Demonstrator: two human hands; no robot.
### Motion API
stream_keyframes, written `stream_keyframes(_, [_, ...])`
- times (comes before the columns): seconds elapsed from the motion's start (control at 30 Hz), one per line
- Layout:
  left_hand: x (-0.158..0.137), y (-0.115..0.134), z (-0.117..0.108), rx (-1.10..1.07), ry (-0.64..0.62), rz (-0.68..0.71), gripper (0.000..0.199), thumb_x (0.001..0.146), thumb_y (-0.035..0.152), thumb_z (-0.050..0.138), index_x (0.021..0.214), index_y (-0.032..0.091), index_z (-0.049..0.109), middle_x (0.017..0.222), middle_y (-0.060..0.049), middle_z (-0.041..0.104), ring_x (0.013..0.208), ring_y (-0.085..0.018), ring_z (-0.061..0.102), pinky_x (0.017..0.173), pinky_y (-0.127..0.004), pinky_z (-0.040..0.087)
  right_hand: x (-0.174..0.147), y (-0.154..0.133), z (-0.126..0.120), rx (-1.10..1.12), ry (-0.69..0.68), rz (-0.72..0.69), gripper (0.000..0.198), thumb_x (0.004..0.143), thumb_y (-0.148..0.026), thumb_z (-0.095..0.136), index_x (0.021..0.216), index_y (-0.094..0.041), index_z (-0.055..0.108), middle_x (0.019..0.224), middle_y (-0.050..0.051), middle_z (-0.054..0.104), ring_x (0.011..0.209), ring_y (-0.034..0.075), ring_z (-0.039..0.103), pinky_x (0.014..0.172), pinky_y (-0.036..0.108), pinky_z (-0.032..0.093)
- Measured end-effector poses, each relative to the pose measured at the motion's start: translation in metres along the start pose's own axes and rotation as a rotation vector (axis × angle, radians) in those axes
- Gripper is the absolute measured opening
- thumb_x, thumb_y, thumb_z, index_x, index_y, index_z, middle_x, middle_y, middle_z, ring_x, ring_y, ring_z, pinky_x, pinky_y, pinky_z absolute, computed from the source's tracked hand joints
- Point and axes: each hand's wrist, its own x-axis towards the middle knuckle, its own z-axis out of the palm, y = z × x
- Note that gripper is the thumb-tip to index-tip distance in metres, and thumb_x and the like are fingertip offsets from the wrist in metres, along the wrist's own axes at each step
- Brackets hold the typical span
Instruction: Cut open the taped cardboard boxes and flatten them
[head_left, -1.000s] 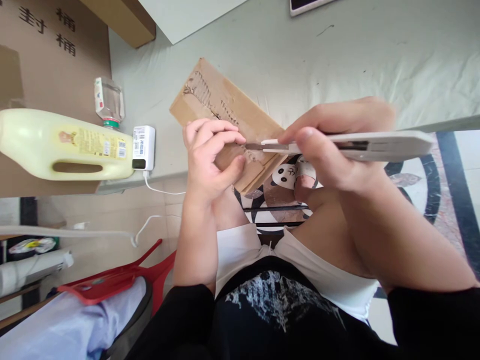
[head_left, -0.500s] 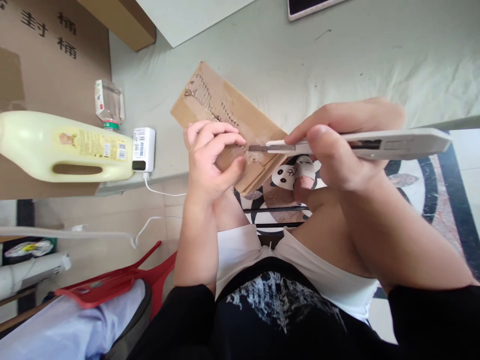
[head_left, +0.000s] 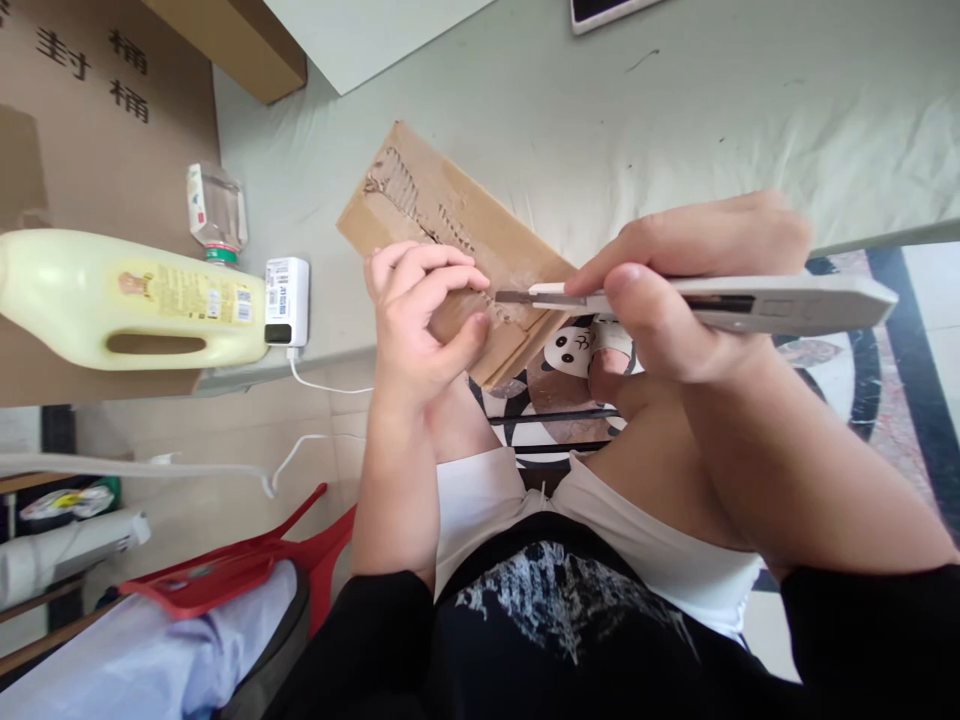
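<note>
A small cardboard box (head_left: 457, 190) lies at an angle near the table's front edge, its taped top scored with torn, ridged marks. My left hand (head_left: 424, 310) is curled over its near side, fingers bent on the top and thumb pointing right. In my right hand (head_left: 675, 285) is a white utility knife (head_left: 810, 303), gripped by its handle. The blade is out and points left, its tip at the torn tape close to my left thumb and fingertips. Whether the tip is inside the cardboard I cannot tell.
Left of the box are a white power bank (head_left: 287, 300) with a cable, a pale yellow jug (head_left: 150, 300) and a clear bottle (head_left: 217, 205). A large carton (head_left: 90, 160) stands beyond them. A dark-screened device (head_left: 607, 12) lies at the back. A red chair (head_left: 202, 580) stands lower left.
The knife has tilted slightly, its handle end lower towards me, while the blade tip stays almost in place. My left hand and the box hold nearly the same position.
</note>
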Motion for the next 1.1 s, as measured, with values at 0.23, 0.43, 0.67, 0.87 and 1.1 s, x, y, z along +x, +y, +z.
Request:
stream_keyframes(0.23, [0.0001, -0.0016, -0.0007, -0.012, 0.009, 0.025, 0.033, 0.092, 0.061, 0.056, 0.096, 0.031, 0.07, 0.105, -0.005, 0.071, 0.112, -0.031, 0.056, 0.105, -0.06, 0.039, 0.0015, -0.0016, 0.002, -0.004, -0.05, -0.022, 0.025, 0.087, -0.02, 0.055, 0.063, -0.021, 0.063, 0.05, -0.003, 0.057, 0.043, 0.006, 0.045, 0.045, 0.024, 0.033])
stream_keyframes(0.43, [0.0006, -0.0003, -0.0009, -0.02, 0.017, 0.023, 0.032, 0.092, 0.06, 0.058, 0.096, 0.031, 0.07, 0.105, -0.005, 0.071, 0.112, -0.03, 0.056, 0.104, -0.06, 0.04, 0.0013, 0.0001, 0.0037, 0.01, -0.075, -0.079, 0.023, 0.086, -0.018, 0.054, 0.065, -0.023, 0.062, 0.049, -0.004, 0.056, 0.042, 0.007, 0.045, 0.042, 0.026, 0.031])
stream_keyframes(0.67, [0.0001, -0.0011, -0.0015, -0.018, 0.008, 0.014, 0.034, 0.092, 0.062, 0.057, 0.096, 0.031, 0.07, 0.105, -0.005, 0.071, 0.112, -0.03, 0.056, 0.106, -0.06, 0.039, 0.0011, -0.0008, 0.002, -0.004, -0.049, -0.086, 0.022, 0.082, -0.014, 0.055, 0.062, -0.021, 0.06, 0.048, -0.002, 0.058, 0.042, 0.007, 0.048, 0.04, 0.026, 0.03])
stream_keyframes(0.87, [-0.0002, -0.0011, -0.0008, -0.014, 0.0, 0.006, 0.035, 0.092, 0.063, 0.057, 0.096, 0.031, 0.07, 0.104, -0.006, 0.07, 0.113, -0.03, 0.055, 0.106, -0.06, 0.039, 0.0007, -0.0016, 0.003, 0.013, -0.071, -0.061, 0.021, 0.083, -0.016, 0.055, 0.063, -0.02, 0.062, 0.046, -0.004, 0.055, 0.04, 0.006, 0.044, 0.041, 0.025, 0.03])
stream_keyframes(1.1, [0.0, -0.0011, 0.0003, -0.023, 0.029, 0.034, 0.028, 0.092, 0.058, 0.059, 0.096, 0.032, 0.07, 0.104, -0.004, 0.072, 0.111, -0.03, 0.056, 0.104, -0.06, 0.04, 0.0003, -0.0037, 0.0043, 0.103, -0.063, 0.102, 0.026, 0.085, -0.019, 0.056, 0.062, -0.019, 0.065, 0.044, -0.005, 0.051, 0.04, 0.005, 0.042, 0.041, 0.022, 0.03])
